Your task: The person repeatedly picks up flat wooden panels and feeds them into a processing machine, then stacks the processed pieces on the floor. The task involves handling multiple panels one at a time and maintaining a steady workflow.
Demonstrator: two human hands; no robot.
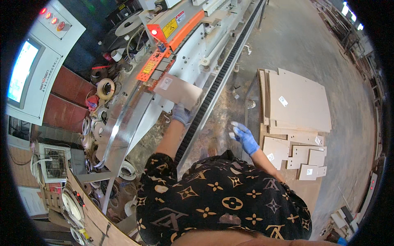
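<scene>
My left hand (180,114), in a blue-grey work glove, is closed on the near edge of a small flat board (179,91). Part of its fingers is hidden at that edge. The board is brown with a white label at one corner, and its far side lies at the orange-edged feed end (149,69) of a long machine. Off to the right, my right hand (244,138), in a blue glove with pale fingertips, hangs open with nothing in it. It is nearest to a stack of cut boards (301,100).
A black roller track (205,96) runs along the machine, between my hands. Smaller labelled boards (276,151) lie below the big stack. At left stand a control panel (51,61) with a lit screen and several rolls of edge banding (106,89).
</scene>
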